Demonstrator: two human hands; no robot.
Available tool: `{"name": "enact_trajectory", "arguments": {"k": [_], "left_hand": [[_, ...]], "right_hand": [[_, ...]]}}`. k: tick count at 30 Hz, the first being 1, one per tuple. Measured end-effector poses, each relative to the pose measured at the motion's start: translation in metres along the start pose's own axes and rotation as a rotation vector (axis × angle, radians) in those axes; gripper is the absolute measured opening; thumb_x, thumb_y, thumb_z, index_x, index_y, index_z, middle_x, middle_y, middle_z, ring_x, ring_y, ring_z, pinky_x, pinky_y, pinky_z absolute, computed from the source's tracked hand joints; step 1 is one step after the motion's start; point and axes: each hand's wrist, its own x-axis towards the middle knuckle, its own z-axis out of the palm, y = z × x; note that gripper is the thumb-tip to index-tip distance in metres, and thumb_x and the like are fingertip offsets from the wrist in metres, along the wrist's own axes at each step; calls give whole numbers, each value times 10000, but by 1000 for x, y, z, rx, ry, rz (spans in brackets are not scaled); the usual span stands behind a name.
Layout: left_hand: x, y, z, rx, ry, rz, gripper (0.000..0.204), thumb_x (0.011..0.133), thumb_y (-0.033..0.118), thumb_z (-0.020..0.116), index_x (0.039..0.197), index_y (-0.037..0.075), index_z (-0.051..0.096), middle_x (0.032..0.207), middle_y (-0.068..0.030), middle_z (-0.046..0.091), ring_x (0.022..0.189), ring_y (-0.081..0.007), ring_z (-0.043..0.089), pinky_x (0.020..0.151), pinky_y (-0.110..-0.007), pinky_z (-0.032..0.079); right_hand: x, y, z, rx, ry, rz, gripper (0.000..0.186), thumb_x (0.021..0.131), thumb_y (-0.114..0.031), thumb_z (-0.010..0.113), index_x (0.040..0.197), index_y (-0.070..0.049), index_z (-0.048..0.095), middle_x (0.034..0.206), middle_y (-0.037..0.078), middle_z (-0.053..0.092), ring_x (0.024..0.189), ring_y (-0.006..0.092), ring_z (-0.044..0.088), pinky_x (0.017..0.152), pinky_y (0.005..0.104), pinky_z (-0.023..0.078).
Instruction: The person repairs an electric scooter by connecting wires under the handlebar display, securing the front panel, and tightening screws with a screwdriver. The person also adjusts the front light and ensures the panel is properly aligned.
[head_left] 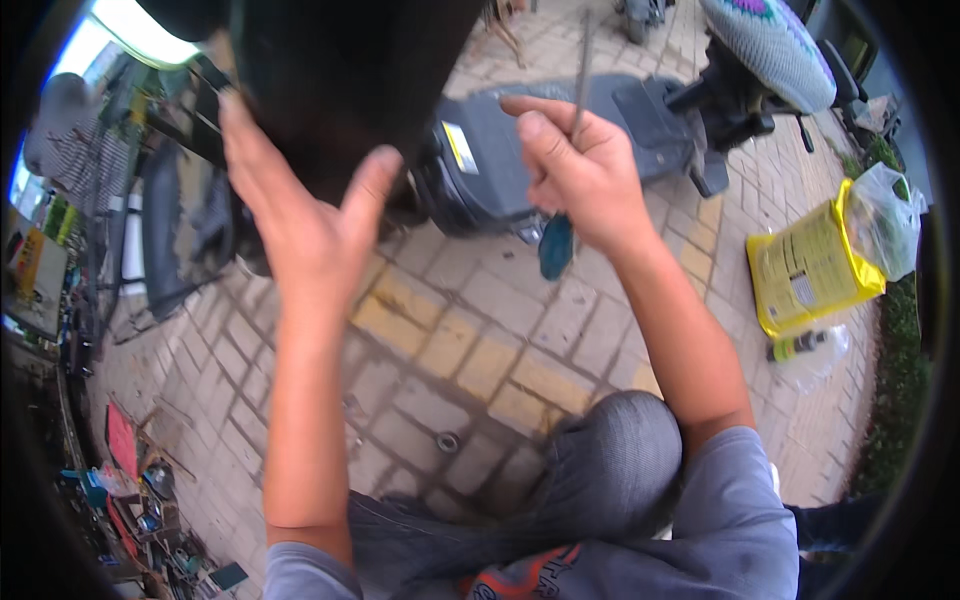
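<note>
My right hand (590,180) is closed round a screwdriver with a teal handle (556,248). Its thin metal shaft points up past my fingers, and the handle hangs below the fist. My left hand (315,225) has its thumb and fingers spread wide against the lower end of a large black part (345,70), which is blurred and fills the upper left. Whether the palm touches that part cannot be made out. Behind my right hand is the dark grey footboard (490,130) of a scooter, with a yellow and white label on it.
A yellow bag (810,260) stands at the right, beside a clear plastic bag (885,215) and a small bottle (797,346). Tools and scraps (160,510) lie at the lower left. A small metal ring (447,441) rests on the brick paving. A person (75,140) is at the far left.
</note>
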Motion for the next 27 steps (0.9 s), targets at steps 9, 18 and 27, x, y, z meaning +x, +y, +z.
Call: {"name": "enact_trajectory", "arguments": {"k": [9,18,27], "left_hand": [[5,33,7,-178,96,-42,730,847,295,731,1391,-30,369,1338,-196,435,1226,-271,452,1060,-361,323],[-57,41,-7,-314,-27,61,398,925,56,523,1299,-43,429,1248,-191,524,1146,-242,524,990,-355,414],[-231,39,58,-509,-666,-909,236,901,92,607,1124,16,602,998,-37,618,908,-131,557,860,-282,445]], "right_hand": [[-149,273,-184,-1069,-78,492,190,771,-153,678,865,9,650,811,239,650,791,402,638,718,441,512],[-200,347,-200,-1123,-93,566,180,766,-128,680,892,-7,637,914,210,650,869,390,627,768,462,506],[-202,356,-204,-1206,-177,625,196,799,-135,637,928,8,604,944,239,630,896,404,622,786,481,512]]}}
